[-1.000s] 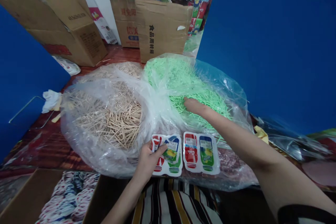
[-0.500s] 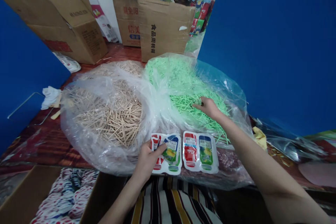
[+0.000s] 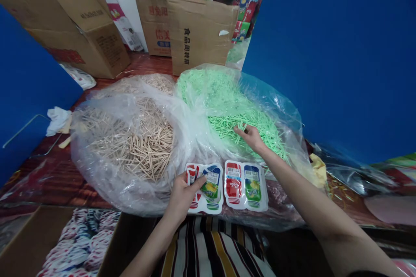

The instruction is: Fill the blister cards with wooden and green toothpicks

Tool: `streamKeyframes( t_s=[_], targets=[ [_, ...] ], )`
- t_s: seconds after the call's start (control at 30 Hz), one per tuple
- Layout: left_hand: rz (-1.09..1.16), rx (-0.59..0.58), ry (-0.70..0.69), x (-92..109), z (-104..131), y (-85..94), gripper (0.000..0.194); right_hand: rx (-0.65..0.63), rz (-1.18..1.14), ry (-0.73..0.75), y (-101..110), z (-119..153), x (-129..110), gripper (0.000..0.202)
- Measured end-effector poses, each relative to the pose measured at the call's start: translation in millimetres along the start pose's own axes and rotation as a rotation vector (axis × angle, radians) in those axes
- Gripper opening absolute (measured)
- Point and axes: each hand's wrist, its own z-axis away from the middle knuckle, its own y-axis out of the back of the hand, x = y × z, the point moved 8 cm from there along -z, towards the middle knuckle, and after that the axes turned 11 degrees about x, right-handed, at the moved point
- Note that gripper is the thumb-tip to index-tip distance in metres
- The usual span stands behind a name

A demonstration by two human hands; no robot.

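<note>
My left hand (image 3: 182, 194) grips the left edge of a red and blue-green bottle-shaped packet (image 3: 212, 199), thumb on top. A second packet (image 3: 233, 184), marked Cola on its red half, lies just to the right. Over the green sticks (image 3: 260, 127) in the right part of a clear plastic bag, my right hand (image 3: 249, 135) has its thumb and fingers pinched around what look like a few green sticks. Tan sticks (image 3: 151, 149) fill the bag's left part.
Cardboard boxes (image 3: 203, 30) stand at the back, another (image 3: 87, 30) at the back left. Blue panels (image 3: 328, 60) rise on both sides. Bottom left, an open box holds red, white and blue packets (image 3: 81, 242). A bent wire (image 3: 24, 127) is at the left.
My right hand has moved slightly left and its fingers have closed at the green sticks. My left hand still holds the packet. The whole view has shifted a little.
</note>
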Motion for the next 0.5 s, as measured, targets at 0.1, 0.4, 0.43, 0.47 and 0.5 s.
streamKeyframes(
  t_s=[0.1, 0.4, 0.43, 0.47, 0.5],
  targets=[
    [-0.002, -0.006, -0.004, 0.0, -0.3, -0.8, 0.037, 0.041, 0.001, 0.002, 6.6, -2.9, -2.9, 0.045],
    [0.017, -0.013, -0.003, 1.6, -0.1, -4.6, 0.038, 0.143, -0.158, -0.043, 23.2, -1.7, -12.3, 0.056],
    [0.015, -0.015, -0.006, 1.6, 0.0, -4.9, 0.038, 0.134, -0.174, -0.043, 21.2, 1.0, -12.4, 0.055],
    [0.012, -0.019, -0.009, 1.5, 0.2, -5.4, 0.039, 0.119, -0.185, -0.039, 18.6, 4.0, -12.4, 0.053],
    [0.009, -0.022, -0.012, 1.3, 0.3, -5.7, 0.039, 0.103, -0.194, -0.033, 15.9, 7.1, -12.4, 0.049]
  ],
)
